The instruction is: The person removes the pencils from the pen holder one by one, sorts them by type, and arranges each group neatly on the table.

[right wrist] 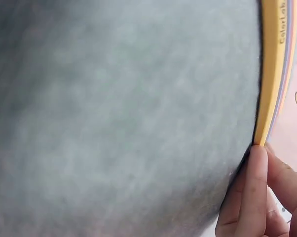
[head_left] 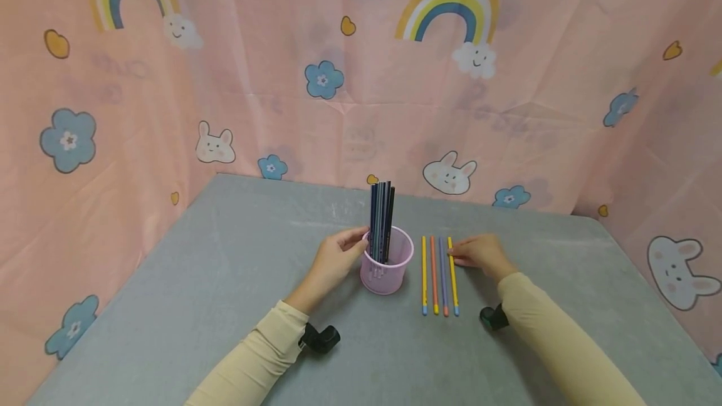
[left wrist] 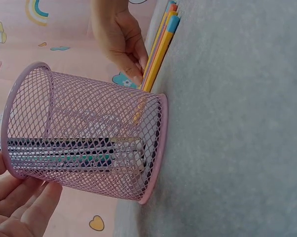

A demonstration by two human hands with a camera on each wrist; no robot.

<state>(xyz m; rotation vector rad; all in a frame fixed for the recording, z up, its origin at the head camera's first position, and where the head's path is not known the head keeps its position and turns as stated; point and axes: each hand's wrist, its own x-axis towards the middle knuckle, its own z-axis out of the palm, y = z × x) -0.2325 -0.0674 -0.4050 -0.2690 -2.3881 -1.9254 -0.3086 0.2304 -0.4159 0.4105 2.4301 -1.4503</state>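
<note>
Your left hand [head_left: 334,257] grips the pink mesh pencil cup [head_left: 382,282] at its rim, fingers against the outside, on the side where a bundle of dark pencils [head_left: 381,215] stands nearly upright inside. The cup sits on the grey table [head_left: 254,237]. Just to its right, four coloured pencils lie side by side with narrow gaps, running away from you: a left yellow pencil [head_left: 424,274], an orange pencil [head_left: 434,274], a purple pencil [head_left: 443,274] and a right yellow pencil [head_left: 454,284]. Your right hand [head_left: 482,254] pinches that last one near its far end; its side reads "ColorLab" in the right wrist view. Behind the table hangs a pink cloth [head_left: 271,36] printed with rainbows, rabbits and flowers.
</note>
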